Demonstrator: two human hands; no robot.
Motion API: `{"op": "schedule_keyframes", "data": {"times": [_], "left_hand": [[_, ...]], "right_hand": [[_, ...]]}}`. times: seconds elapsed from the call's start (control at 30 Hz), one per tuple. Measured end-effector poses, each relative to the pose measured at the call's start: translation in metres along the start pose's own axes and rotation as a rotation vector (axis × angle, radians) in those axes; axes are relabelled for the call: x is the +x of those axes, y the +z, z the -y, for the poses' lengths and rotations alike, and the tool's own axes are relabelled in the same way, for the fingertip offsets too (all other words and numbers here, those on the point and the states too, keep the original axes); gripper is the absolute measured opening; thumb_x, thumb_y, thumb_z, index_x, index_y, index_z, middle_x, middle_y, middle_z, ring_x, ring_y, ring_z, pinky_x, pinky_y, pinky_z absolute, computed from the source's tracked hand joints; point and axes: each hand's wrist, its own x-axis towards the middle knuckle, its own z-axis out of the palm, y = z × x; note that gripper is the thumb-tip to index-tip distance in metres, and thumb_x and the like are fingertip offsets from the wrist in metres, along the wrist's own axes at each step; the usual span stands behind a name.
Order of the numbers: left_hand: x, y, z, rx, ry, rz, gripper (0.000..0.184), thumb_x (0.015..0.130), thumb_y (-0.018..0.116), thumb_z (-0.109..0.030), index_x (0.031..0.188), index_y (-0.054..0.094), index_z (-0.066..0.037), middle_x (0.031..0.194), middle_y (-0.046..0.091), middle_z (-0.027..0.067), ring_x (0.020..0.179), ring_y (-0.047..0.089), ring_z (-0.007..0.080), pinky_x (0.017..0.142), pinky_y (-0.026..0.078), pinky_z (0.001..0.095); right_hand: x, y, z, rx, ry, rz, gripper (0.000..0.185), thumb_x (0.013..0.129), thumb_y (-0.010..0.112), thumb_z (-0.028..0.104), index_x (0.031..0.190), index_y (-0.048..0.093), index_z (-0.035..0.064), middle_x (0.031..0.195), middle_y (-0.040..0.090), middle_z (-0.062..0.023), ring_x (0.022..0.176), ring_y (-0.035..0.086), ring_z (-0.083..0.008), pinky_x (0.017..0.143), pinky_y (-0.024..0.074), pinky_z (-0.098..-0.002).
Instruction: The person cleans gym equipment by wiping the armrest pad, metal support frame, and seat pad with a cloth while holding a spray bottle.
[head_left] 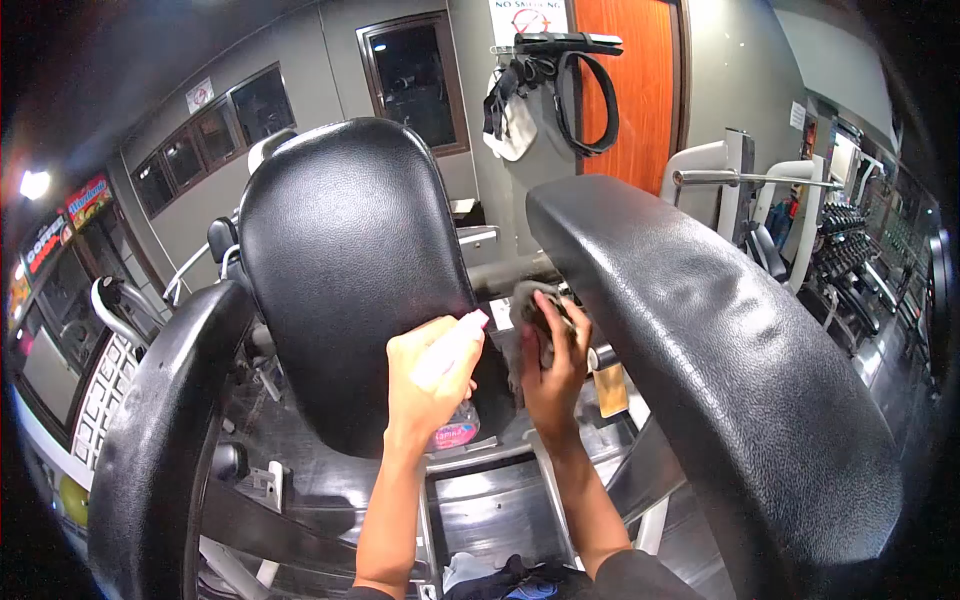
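Note:
My left hand (430,375) is wrapped round a spray bottle (457,430) with a pink nozzle tip and a pink label on its clear body. Beside it, my right hand (557,365) holds a crumpled grey cloth (530,300), fingers bent over it. Both hands are in front of the lower right edge of a black padded backrest (350,230). Close to the right hand runs a long black pad (700,320) with wrinkled, shiny upholstery. Another black pad (160,400) curves along the left side.
Metal frame bars (480,457) cross below the hands. Belts (588,105) and a pale bag (512,125) hang on the wall near an orange door (635,90). Dumbbell racks (845,240) and a barbell (750,179) stand at the right.

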Motion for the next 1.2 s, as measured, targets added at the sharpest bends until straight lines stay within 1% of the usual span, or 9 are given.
{"op": "schedule_keyframes", "data": {"times": [0.23, 0.33, 0.5, 0.6, 0.7, 0.9, 1.07, 1.17, 1.2], "left_hand": [[-0.001, -0.01, 0.003, -0.086, -0.005, 0.101, 0.021, 0.091, 0.057, -0.009, 0.078, 0.062, 0.006, 0.068, 0.062, 0.0088, 0.045, 0.058, 0.0114, 0.047, 0.051, 0.0256], [-0.002, -0.012, 0.006, -0.091, -0.035, 0.113, 0.022, 0.091, 0.058, -0.011, 0.078, 0.062, 0.007, 0.07, 0.063, 0.0099, 0.046, 0.059, 0.0125, 0.047, 0.051, 0.0261], [-0.002, -0.015, 0.005, -0.112, -0.019, 0.137, 0.023, 0.092, 0.058, -0.011, 0.079, 0.062, 0.008, 0.07, 0.063, 0.0106, 0.046, 0.059, 0.0134, 0.047, 0.051, 0.0264], [-0.003, -0.015, 0.006, -0.104, 0.006, 0.155, 0.023, 0.092, 0.058, -0.011, 0.08, 0.062, 0.008, 0.07, 0.063, 0.0108, 0.045, 0.059, 0.0135, 0.047, 0.051, 0.0267], [-0.002, -0.013, 0.004, -0.102, -0.005, 0.144, 0.024, 0.092, 0.058, -0.011, 0.08, 0.062, 0.008, 0.07, 0.062, 0.0109, 0.045, 0.059, 0.0134, 0.047, 0.051, 0.0266], [-0.003, -0.013, 0.007, -0.113, 0.017, 0.136, 0.024, 0.092, 0.058, -0.012, 0.081, 0.061, 0.008, 0.07, 0.062, 0.0107, 0.045, 0.059, 0.0135, 0.047, 0.051, 0.0266], [-0.004, -0.016, 0.011, -0.103, 0.043, 0.171, 0.022, 0.092, 0.057, -0.011, 0.082, 0.061, 0.009, 0.071, 0.062, 0.0112, 0.045, 0.059, 0.0131, 0.047, 0.051, 0.0267], [-0.004, -0.014, 0.012, -0.11, 0.041, 0.153, 0.022, 0.092, 0.057, -0.01, 0.082, 0.061, 0.009, 0.072, 0.062, 0.0112, 0.045, 0.058, 0.013, 0.047, 0.051, 0.0266], [-0.004, -0.015, 0.012, -0.108, 0.04, 0.156, 0.022, 0.092, 0.057, -0.01, 0.082, 0.061, 0.009, 0.072, 0.062, 0.0112, 0.045, 0.058, 0.013, 0.047, 0.051, 0.0266]], "right_hand": [[0.034, 0.039, -0.009, -0.076, 0.08, -0.01, 0.035, 0.095, 0.058, 0.017, 0.129, 0.059, 0.017, 0.124, 0.056, -0.0206, 0.112, 0.06, -0.0383, 0.09, 0.0518, -0.0428], [0.043, 0.037, -0.002, 0.03, -0.078, 0.221, 0.026, 0.095, 0.054, 0.02, 0.119, 0.064, 0.0169, 0.117, 0.062, -0.0124, 0.097, 0.067, -0.0332, 0.08, 0.0557, -0.0411], [0.06, 0.015, -0.013, -0.026, -0.127, 0.151, 0.032, 0.096, 0.049, 0.015, 0.124, 0.058, 0.0031, 0.12, 0.058, -0.0241, 0.104, 0.062, -0.0415, 0.085, 0.0522, -0.0425], [0.037, 0.026, -0.012, -0.141, -0.059, 0.08, 0.031, 0.095, 0.052, 0.014, 0.125, 0.06, 0.0079, 0.119, 0.06, -0.0208, 0.102, 0.064, -0.0394, 0.083, 0.0533, -0.0411], [0.03, 0.02, -0.017, 0.171, -0.126, 0.282, 0.032, 0.093, 0.058, 0.012, 0.125, 0.061, 0.0134, 0.117, 0.061, -0.0171, 0.098, 0.066, -0.0373, 0.08, 0.0547, -0.0412], [0.024, 0.031, -0.033, -0.104, -0.042, -0.095, 0.031, 0.093, 0.061, 0.018, 0.124, 0.063, 0.017, 0.12, 0.061, -0.0135, 0.106, 0.064, -0.0334, 0.083, 0.0548, -0.0419], [-0.003, 0.039, -0.046, 0.273, -0.051, 0.161, 0.03, 0.09, 0.065, 0.017, 0.12, 0.066, 0.0168, 0.114, 0.061, -0.0118, 0.106, 0.063, -0.0323, 0.083, 0.054, -0.0397], [-0.007, 0.044, -0.053, 0.207, -0.051, -0.012, 0.028, 0.085, 0.068, 0.007, 0.113, 0.066, 0.0061, 0.105, 0.064, -0.0107, 0.095, 0.064, -0.0251, 0.082, 0.0513, -0.0338], [-0.018, 0.056, -0.063, 0.193, 0.13, -0.116, 0.03, 0.084, 0.068, 0.009, 0.114, 0.064, 0.0053, 0.106, 0.063, -0.0113, 0.094, 0.065, -0.0249, 0.081, 0.0518, -0.0344]]}}
